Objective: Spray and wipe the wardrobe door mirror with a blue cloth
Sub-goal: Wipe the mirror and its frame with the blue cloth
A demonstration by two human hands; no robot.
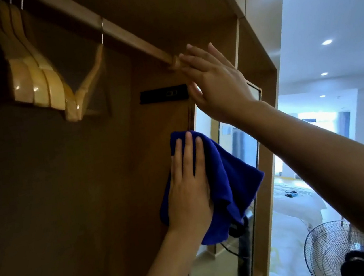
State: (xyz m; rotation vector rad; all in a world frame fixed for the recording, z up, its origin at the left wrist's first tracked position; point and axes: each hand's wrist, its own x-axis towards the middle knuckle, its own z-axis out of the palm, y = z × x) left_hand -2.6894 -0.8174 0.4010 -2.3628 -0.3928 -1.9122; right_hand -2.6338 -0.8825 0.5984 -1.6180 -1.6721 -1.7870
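Mirror (236,153) edge sits at four o'clock. Left hand (188,188), fingers straight, presses the blue cloth (225,178) flat. Right hand (213,82), fingers released, rests at the mirror's top.

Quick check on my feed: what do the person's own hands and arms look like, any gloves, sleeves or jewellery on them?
Both are bare. The left hand and the right hand wear no gloves, and no rings show on the fingers. No watch or bracelet shows at either wrist. No sleeve appears on either forearm as far as the view shows.
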